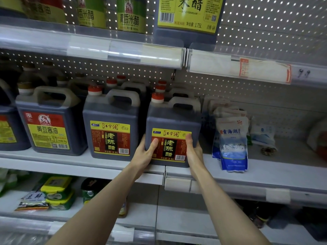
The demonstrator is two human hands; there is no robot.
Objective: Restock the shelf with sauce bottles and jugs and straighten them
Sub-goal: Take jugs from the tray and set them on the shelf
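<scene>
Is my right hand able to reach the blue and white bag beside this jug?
Probably yes, once freed: the right hand grips the vinegar jug with the left hand; the blue and white bag stands just right of it, nothing between.

The dark brown jug (173,119) had a red cap (157,97) and a yellow-and-red label (170,147); the bags (233,144) were blue and white, and the back panel (265,20) was white and dotted.

Left hand (143,156): bare; back of hand and thumb in view.
Right hand (193,152): bare; thumb and outer edge in view.
Left forearm (99,200): bare, slender, uncovered down to the frame edge.
Right forearm (221,200): bare, slender, likewise uncovered.
</scene>
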